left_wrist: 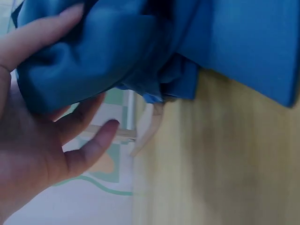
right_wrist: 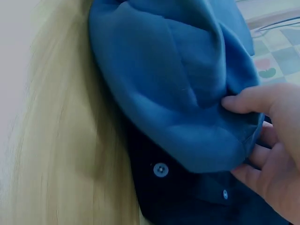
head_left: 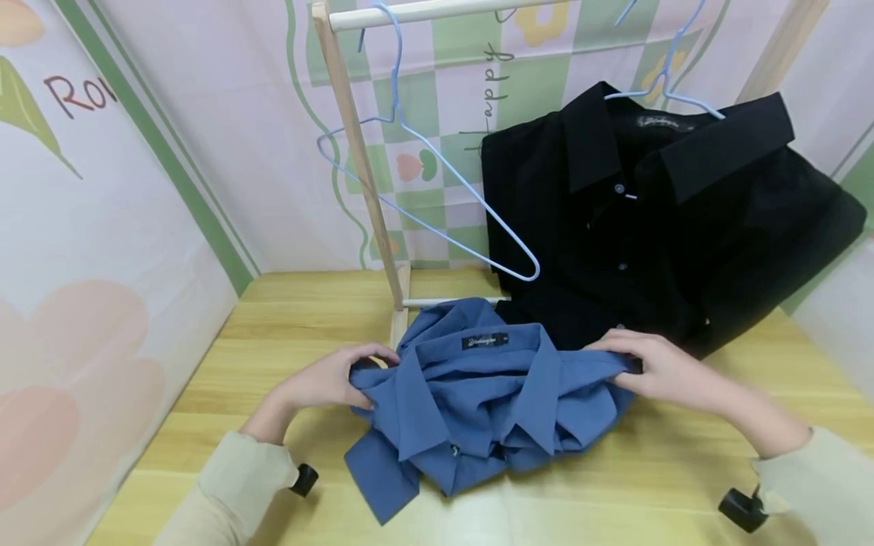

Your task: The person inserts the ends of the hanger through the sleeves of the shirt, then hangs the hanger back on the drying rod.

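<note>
A blue collared shirt (head_left: 478, 402) is held up by its shoulders over the table, collar toward the top and a dark label inside the neck. My left hand (head_left: 339, 377) grips the shoulder on the left, thumb on top of the cloth in the left wrist view. At the opposite shoulder my right hand (head_left: 652, 368) pinches the fabric between thumb and fingers, as the right wrist view also shows. Behind the blue shirt, a black shirt (head_left: 655, 227) hangs on a light-blue hanger (head_left: 665, 76). A bare light-blue hanger (head_left: 471, 189) dangles at the left of the rack.
The wooden rack (head_left: 358, 152) stands at the back of the wood-grain table (head_left: 273, 318), its white rail (head_left: 444, 10) running across the top. Patterned cloth (head_left: 157, 189) covers the walls behind and at the left. Black wrist devices (head_left: 743, 509) sit at both cuffs.
</note>
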Demonstrator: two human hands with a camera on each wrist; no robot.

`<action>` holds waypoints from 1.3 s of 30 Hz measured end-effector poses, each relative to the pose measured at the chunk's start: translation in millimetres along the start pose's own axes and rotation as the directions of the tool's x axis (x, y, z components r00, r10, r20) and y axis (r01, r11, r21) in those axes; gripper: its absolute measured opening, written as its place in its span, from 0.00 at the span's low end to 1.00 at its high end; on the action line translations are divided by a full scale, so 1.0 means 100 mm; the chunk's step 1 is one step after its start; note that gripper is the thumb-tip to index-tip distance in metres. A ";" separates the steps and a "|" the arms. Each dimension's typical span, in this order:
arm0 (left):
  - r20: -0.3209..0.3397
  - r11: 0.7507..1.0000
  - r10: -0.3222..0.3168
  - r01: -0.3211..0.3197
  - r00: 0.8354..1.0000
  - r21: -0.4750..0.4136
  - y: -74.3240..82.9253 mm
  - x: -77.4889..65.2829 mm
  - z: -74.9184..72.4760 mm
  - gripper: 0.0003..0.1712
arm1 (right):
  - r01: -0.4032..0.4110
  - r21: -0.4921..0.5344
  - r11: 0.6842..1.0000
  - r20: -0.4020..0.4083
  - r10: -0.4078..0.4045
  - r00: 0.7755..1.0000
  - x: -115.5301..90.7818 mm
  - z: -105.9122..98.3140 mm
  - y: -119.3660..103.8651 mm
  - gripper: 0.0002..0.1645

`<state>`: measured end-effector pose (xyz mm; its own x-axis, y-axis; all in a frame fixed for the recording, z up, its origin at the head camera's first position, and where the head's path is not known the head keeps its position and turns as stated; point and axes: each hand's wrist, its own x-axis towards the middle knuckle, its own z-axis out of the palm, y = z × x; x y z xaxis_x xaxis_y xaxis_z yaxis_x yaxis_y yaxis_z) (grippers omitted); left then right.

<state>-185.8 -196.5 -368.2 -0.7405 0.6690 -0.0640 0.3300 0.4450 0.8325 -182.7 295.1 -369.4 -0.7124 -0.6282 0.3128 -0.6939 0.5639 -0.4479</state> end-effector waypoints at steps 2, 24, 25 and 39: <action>0.047 1.000 0.008 -0.009 0.999 0.006 0.04 -0.02 0.00 0.43 | 0.000 0.050 0.999 0.041 -0.002 0.999 0.01 0.02 -0.02 0.27; -0.166 0.984 0.092 -0.064 0.982 0.169 0.20 0.12 0.25 0.26 | -0.244 0.230 0.942 0.403 0.135 0.905 0.24 0.06 -0.23 0.34; -0.171 0.984 0.088 -0.059 0.981 0.167 0.20 0.12 0.26 0.27 | -0.253 0.235 0.939 0.393 0.147 0.908 0.26 0.08 -0.25 0.33; -0.235 0.976 0.092 -0.041 0.967 0.213 0.20 0.10 0.30 0.27 | -0.177 0.256 0.950 0.042 0.172 0.984 0.38 0.17 -0.44 0.10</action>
<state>-168.9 -163.2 -369.0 -0.8238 0.5482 0.1445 0.4775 0.5334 0.6982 -177.6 237.7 -351.9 -0.8161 -0.5438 0.1956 -0.5065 0.5101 -0.6951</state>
